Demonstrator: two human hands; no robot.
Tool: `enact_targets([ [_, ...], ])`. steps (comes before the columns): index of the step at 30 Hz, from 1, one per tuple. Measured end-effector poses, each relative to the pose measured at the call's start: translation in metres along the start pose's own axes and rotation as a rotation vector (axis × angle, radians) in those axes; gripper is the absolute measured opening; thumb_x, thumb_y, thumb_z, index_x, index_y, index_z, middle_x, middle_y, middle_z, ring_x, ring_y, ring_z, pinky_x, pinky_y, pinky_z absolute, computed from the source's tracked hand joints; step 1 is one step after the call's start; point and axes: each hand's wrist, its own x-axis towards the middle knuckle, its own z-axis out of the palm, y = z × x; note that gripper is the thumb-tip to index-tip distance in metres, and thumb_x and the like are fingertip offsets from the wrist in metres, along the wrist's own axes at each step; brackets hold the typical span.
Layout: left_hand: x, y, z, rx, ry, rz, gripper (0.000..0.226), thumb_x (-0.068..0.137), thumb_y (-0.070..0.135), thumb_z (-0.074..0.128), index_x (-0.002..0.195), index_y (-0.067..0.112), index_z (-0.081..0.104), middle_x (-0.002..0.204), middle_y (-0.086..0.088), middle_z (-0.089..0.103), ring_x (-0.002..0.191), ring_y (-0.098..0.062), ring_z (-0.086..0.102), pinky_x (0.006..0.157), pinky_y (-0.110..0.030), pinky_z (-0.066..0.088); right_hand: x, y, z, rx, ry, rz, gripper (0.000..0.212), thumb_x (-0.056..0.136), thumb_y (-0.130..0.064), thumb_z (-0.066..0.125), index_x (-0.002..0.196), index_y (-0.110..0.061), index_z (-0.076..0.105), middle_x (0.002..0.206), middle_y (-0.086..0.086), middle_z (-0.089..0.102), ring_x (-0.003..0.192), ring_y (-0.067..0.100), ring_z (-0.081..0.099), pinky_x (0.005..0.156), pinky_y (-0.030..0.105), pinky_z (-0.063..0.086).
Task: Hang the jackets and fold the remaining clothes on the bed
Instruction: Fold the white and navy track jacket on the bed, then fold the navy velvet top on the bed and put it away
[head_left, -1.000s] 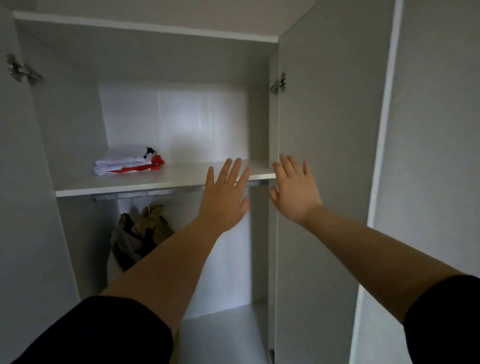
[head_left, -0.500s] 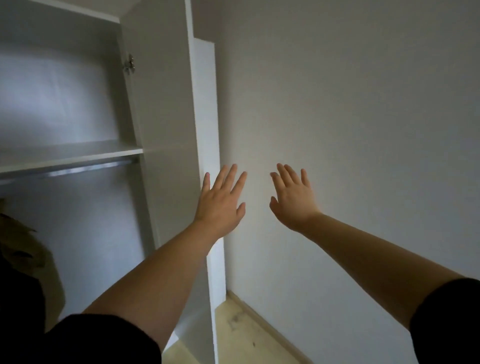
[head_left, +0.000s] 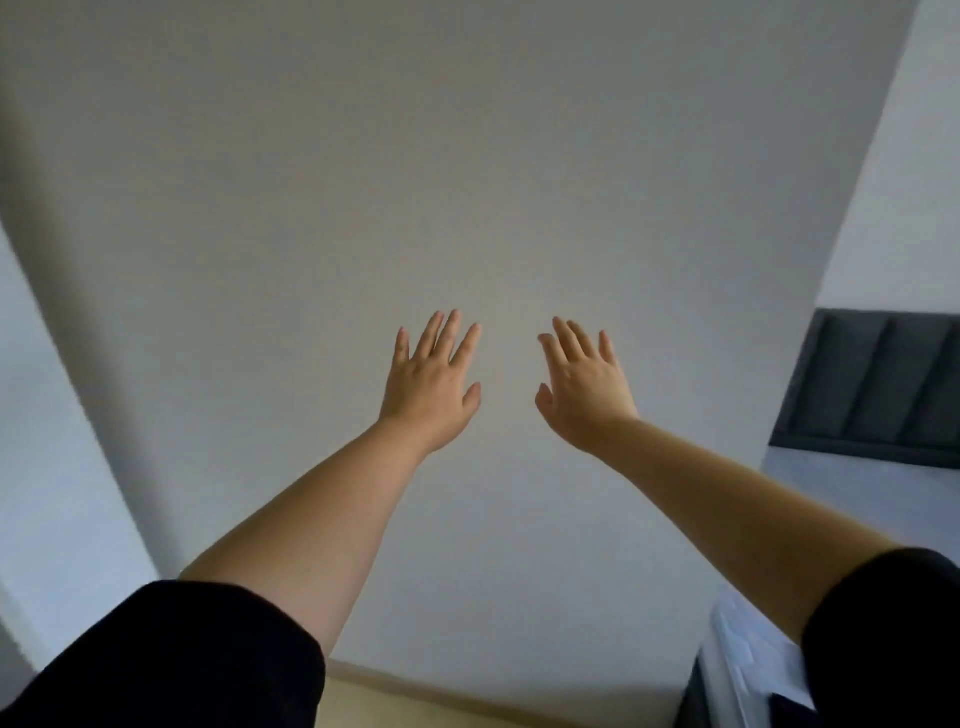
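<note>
Left hand (head_left: 434, 384) and right hand (head_left: 582, 387) reach out with fingers spread, holding nothing, before a plain grey wall (head_left: 467, 156). Dark bed headboard (head_left: 878, 384) sits at three o'clock.

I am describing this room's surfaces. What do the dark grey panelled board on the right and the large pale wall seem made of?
The dark grey panelled board looks upholstered, perhaps fabric or faux leather, matt: darker seams divide it into padded-looking panels. The large pale wall looks like painted plaster, matt: even tone, no joints, no gloss.
</note>
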Motion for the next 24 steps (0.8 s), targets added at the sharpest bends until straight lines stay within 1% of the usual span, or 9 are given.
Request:
enact_targets([
  [6,0.068,0.126,0.077,-0.056,-0.038,0.119,0.068,0.096,0.045,0.028,0.151,0.020,-0.004,0.159,-0.006,-0.007,0.146,-0.022,-0.008,0.115,-0.048,-0.003,-0.013,0.141,0.052,-0.032,-0.033,0.085,0.060,0.095,-0.028,0.042,0.147,-0.008,0.020,0.158,0.012,0.008,0.146,0.026,0.004,0.117,0.043,0.000],
  [9,0.099,0.178,0.120,-0.099,-0.047,0.107,0.068,0.097,0.045,0.028,0.151,0.020,-0.004,0.159,-0.006,-0.007,0.146,-0.023,-0.009,0.115,-0.047,-0.003,-0.009,0.197,0.095,-0.035,-0.055,0.088,0.061,0.094,-0.027,0.043,0.147,-0.008,0.018,0.158,0.013,0.004,0.146,0.027,0.000,0.117,0.041,-0.003],
  [13,0.119,0.233,0.187,-0.160,-0.132,0.081,0.068,0.097,0.044,0.029,0.151,0.021,-0.006,0.159,-0.006,-0.011,0.145,-0.022,-0.011,0.115,-0.045,-0.004,-0.014,0.249,0.158,-0.049,-0.092,0.031,0.061,0.093,-0.025,0.043,0.148,-0.008,0.019,0.158,0.013,0.005,0.146,0.027,0.000,0.114,0.039,-0.008],
  [18,0.110,0.277,0.260,-0.200,-0.233,0.102,0.069,0.097,0.044,0.030,0.151,0.021,-0.007,0.158,-0.006,-0.013,0.145,-0.023,-0.012,0.116,-0.044,-0.004,-0.042,0.286,0.229,-0.039,-0.170,-0.040,0.062,0.090,-0.020,0.046,0.147,-0.005,0.024,0.158,0.014,0.008,0.146,0.028,0.001,0.113,0.039,-0.010],
  [21,0.093,0.292,0.297,-0.226,-0.288,0.127,0.070,0.097,0.043,0.032,0.151,0.020,-0.005,0.158,-0.007,-0.014,0.145,-0.023,-0.012,0.116,-0.044,-0.003,-0.067,0.293,0.269,-0.013,-0.208,-0.029,0.062,0.087,-0.016,0.050,0.144,-0.003,0.030,0.156,0.017,0.014,0.145,0.030,0.007,0.114,0.040,-0.005],
  [24,0.072,0.304,0.341,-0.254,-0.275,0.158,0.070,0.096,0.040,0.036,0.151,0.020,-0.001,0.158,-0.007,-0.013,0.146,-0.023,-0.011,0.116,-0.044,-0.002,-0.096,0.292,0.316,0.004,-0.199,-0.067,0.063,0.075,-0.012,0.064,0.135,0.000,0.046,0.149,0.021,0.033,0.140,0.035,0.026,0.112,0.046,0.012],
])
